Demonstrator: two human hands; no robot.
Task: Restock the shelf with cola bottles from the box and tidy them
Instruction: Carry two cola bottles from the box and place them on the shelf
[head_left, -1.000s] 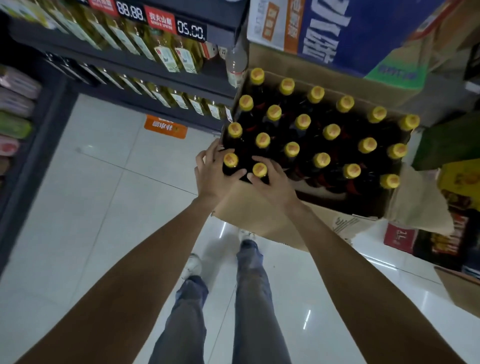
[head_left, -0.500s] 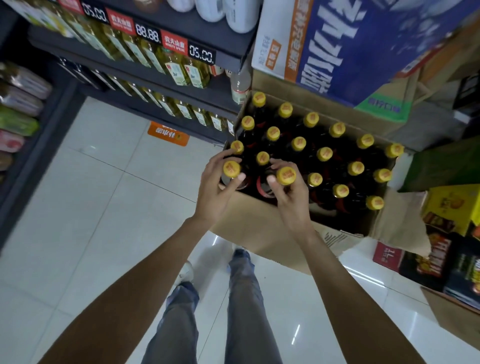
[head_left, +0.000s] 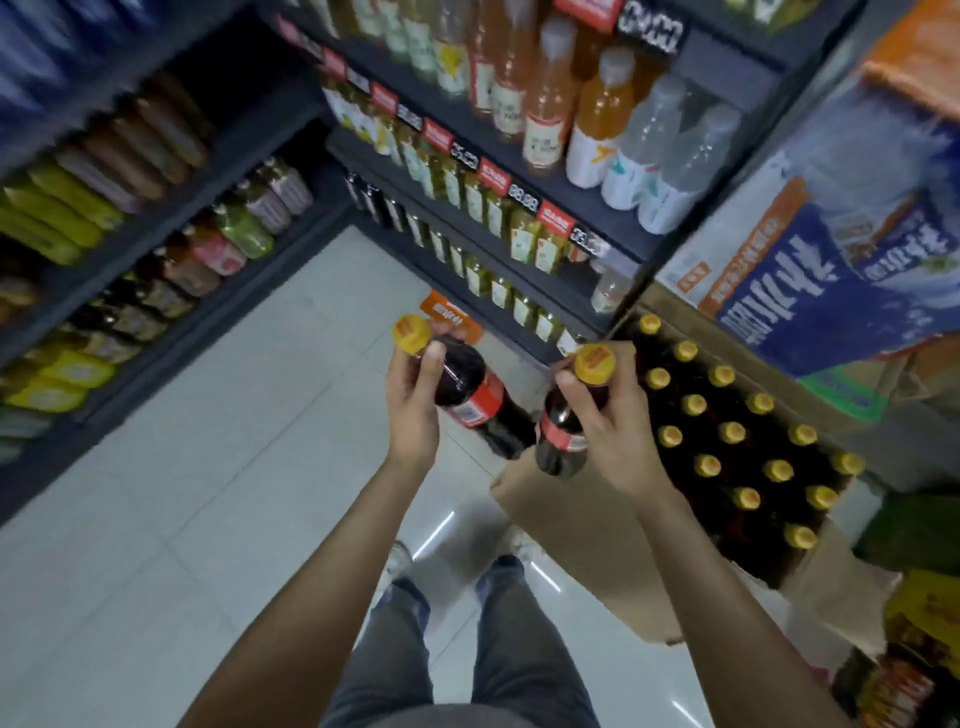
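Shop aisle: dark cola bottles, yellow caps.

Bare forearms, grey jeans, white sneakers.

The scene is dim and bluish, with light from overhead showing as thin white streaks of glare on the glossy pale floor tiles just below the two hands and beside the legs. Motion blur smears the dark shelving with rows of drink bottles far left of the hands and the blue-and-white printed carton up to their right. Wide-angle distortion bends the shelves toward the corners, while the centre stays fairly sharp.
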